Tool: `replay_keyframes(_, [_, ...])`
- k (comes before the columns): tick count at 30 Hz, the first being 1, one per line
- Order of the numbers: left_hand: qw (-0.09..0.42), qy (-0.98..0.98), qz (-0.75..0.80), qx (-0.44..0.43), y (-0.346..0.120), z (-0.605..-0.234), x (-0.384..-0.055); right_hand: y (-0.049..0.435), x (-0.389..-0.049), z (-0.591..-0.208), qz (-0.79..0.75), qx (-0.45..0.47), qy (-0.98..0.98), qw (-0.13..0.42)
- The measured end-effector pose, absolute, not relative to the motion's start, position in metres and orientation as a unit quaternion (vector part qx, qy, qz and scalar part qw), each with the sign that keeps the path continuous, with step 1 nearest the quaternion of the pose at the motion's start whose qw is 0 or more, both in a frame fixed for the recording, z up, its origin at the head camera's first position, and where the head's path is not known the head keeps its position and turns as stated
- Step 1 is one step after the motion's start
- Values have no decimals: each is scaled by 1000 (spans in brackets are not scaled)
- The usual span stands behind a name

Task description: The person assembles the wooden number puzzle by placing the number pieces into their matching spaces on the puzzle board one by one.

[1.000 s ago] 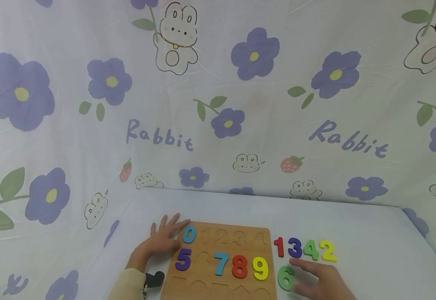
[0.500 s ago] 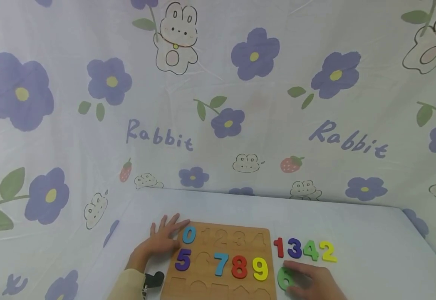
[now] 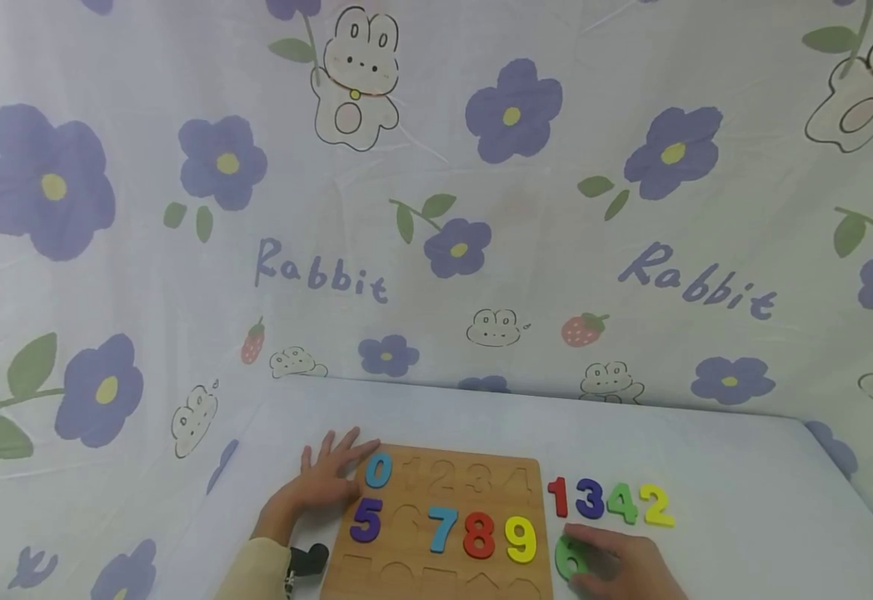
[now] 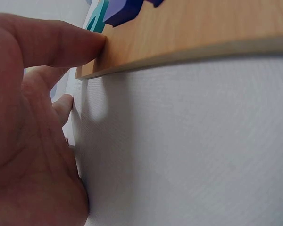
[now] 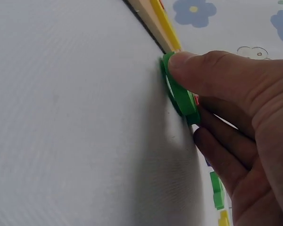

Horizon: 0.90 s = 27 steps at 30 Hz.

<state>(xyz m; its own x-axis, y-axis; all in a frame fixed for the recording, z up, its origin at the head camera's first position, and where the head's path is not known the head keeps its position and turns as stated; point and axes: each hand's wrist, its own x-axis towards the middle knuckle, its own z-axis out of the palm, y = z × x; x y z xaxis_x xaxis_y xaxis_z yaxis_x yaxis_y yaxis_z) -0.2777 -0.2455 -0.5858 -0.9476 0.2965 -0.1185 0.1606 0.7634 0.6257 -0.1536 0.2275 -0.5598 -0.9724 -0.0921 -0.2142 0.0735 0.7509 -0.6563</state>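
Note:
My right hand [image 3: 627,565] pinches a green number 6 piece [image 3: 561,558] just off the right edge of the wooden number board [image 3: 403,546]. In the right wrist view the thumb lies on the green piece's near end, with the fingers at its far side; the piece stands tilted. My left hand [image 3: 321,483] rests at the board's upper left corner, fingers spread, its thumb [image 4: 70,44] touching the top by the edge. Blue 0 [image 3: 379,471], purple 5 [image 3: 366,520], blue 7 [image 3: 442,528], red 8 [image 3: 479,535] and yellow 9 [image 3: 521,539] sit on the board.
Right of the board, a red 1 [image 3: 558,497], purple 3 [image 3: 590,498], green 4 [image 3: 622,503] and yellow 2 [image 3: 656,506] lie in a row on the white table [image 3: 751,500]. Behind hangs a patterned cloth [image 3: 436,167]. Bare recesses show in the board's top row.
My right hand has moved left onto the green number 6, its fingers closing around it. My left hand has stayed at the board's corner.

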Motion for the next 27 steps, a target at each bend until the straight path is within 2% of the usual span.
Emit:
replay_keyframes(6, [111,933,320,123,-245,-584,-276,224,-153,-551,-354,21,928,116])
replay_keyframes(13, [114,933,319,120,-245,-582,-277,205,-155,-517,-370,-74,926,30])
replay_keyframes(21, [115,932,321,120,-245,-579,-276,157,-170,-494,-376,-141,915,-28])
replay_keyframes(27, [115,934,318,118,-245,-579,-275,121,-182,-489,-432,-191,881,-22])
